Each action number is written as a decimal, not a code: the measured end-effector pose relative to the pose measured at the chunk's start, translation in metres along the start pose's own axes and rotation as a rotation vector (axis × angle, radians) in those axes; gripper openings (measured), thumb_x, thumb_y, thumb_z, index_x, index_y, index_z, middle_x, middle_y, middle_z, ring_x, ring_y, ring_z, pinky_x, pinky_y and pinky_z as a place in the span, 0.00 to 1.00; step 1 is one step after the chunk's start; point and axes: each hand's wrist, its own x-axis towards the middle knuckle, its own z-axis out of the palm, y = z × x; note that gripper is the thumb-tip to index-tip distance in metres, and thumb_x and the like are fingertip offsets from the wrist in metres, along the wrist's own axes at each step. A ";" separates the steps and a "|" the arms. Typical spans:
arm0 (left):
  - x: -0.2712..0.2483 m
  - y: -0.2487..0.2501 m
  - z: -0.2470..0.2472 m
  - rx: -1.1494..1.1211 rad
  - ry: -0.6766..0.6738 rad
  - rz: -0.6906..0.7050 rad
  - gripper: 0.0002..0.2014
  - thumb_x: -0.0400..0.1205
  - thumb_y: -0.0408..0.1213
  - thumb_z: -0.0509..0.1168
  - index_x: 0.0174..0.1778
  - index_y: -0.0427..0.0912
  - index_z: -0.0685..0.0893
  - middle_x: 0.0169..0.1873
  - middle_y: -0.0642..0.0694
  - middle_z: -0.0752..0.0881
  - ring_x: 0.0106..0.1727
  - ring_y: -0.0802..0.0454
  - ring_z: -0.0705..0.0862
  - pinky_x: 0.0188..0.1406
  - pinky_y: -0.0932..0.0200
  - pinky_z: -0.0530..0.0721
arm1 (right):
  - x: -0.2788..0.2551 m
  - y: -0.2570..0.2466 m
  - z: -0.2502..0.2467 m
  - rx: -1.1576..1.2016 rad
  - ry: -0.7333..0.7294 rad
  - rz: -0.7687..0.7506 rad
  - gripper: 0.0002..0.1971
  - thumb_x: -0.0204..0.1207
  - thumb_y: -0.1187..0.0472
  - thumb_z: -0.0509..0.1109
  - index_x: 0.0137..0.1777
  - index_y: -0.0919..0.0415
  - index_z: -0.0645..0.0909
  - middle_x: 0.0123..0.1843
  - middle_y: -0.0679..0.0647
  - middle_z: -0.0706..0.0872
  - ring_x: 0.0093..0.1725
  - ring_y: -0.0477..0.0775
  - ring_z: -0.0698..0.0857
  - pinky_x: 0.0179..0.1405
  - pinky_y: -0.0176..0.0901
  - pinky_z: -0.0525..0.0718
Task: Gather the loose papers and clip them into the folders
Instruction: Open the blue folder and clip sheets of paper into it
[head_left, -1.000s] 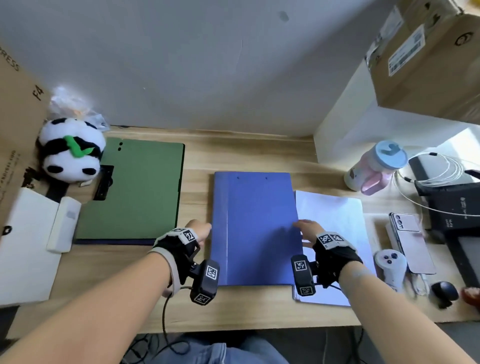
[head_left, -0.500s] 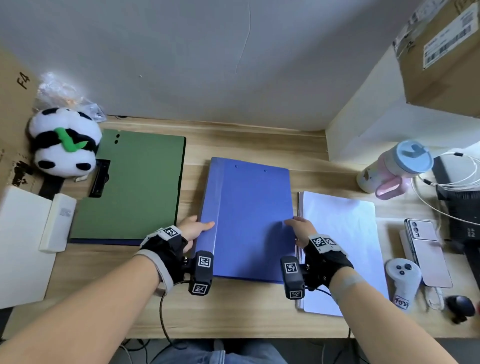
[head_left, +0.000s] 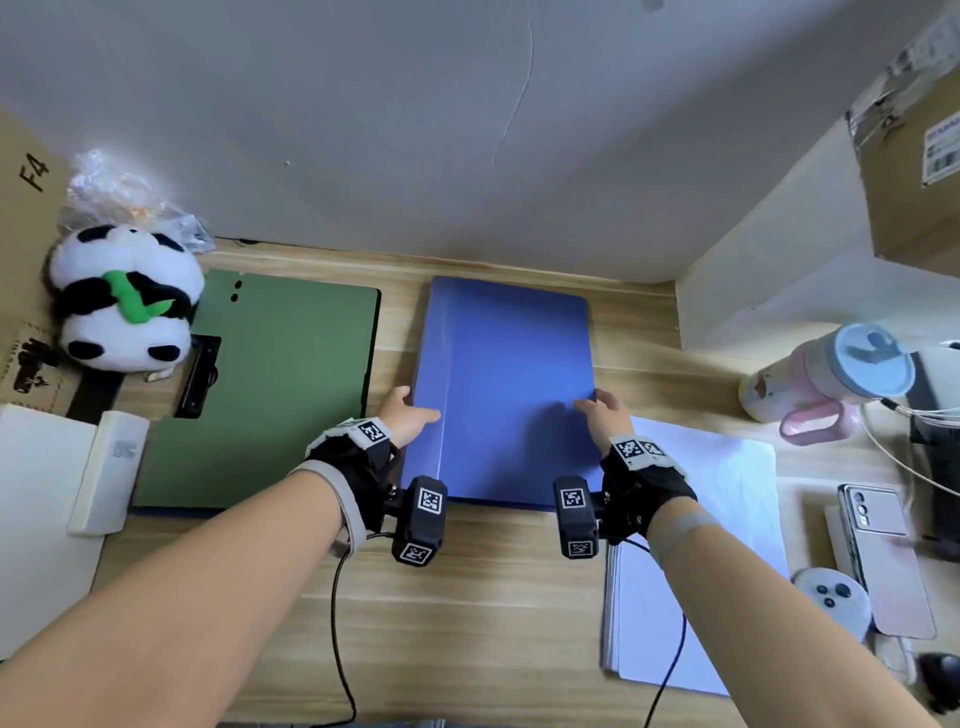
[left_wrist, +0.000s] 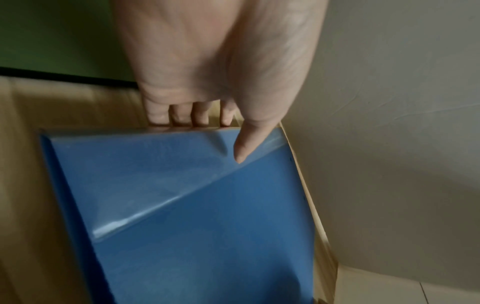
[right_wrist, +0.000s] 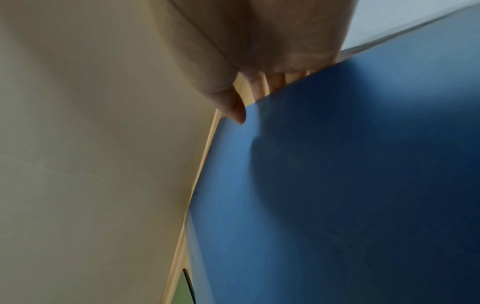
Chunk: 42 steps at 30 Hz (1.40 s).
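1. Both hands grip the blue folder (head_left: 506, 395) in the head view: the left hand (head_left: 405, 418) pinches its left edge with the thumb on the cover, and the right hand (head_left: 602, 413) holds its right edge. The folder lies closed on the wooden worktop (head_left: 493, 597) between them. White loose papers (head_left: 696, 561) lie under and right of the right wrist. A green folder (head_left: 265, 384) lies left of the left hand, with a panda toy (head_left: 122, 301) beyond it.
2. Seen from the left wrist, the left hand (left_wrist: 221, 67) has four fingers (left_wrist: 179, 117) curled under the blue folder (left_wrist: 202, 216) edge and the thumb pressed on top.
3. Seen from the right wrist, the right hand (right_wrist: 259, 51) has its thumb on the blue folder (right_wrist: 350, 185) cover, fingers tucked beneath the edge.
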 end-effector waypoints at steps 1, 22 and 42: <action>-0.001 -0.001 -0.001 0.035 -0.002 -0.003 0.35 0.82 0.32 0.64 0.83 0.39 0.54 0.77 0.40 0.70 0.72 0.41 0.76 0.64 0.54 0.74 | -0.002 0.001 -0.001 0.003 0.012 0.006 0.25 0.79 0.64 0.64 0.75 0.65 0.68 0.64 0.60 0.79 0.63 0.57 0.78 0.53 0.36 0.74; -0.062 -0.003 -0.035 -0.121 -0.439 0.030 0.25 0.81 0.63 0.51 0.62 0.48 0.77 0.49 0.47 0.84 0.44 0.46 0.83 0.47 0.48 0.83 | -0.197 -0.034 -0.026 -0.328 -0.389 -0.640 0.11 0.80 0.54 0.64 0.56 0.59 0.81 0.63 0.48 0.83 0.60 0.44 0.82 0.58 0.30 0.79; -0.055 -0.048 -0.172 0.279 0.120 0.086 0.10 0.79 0.23 0.58 0.49 0.44 0.72 0.33 0.40 0.77 0.31 0.46 0.73 0.30 0.59 0.68 | -0.118 0.000 0.117 -0.507 -0.597 -0.154 0.15 0.80 0.60 0.63 0.61 0.67 0.82 0.49 0.58 0.78 0.37 0.51 0.77 0.32 0.36 0.75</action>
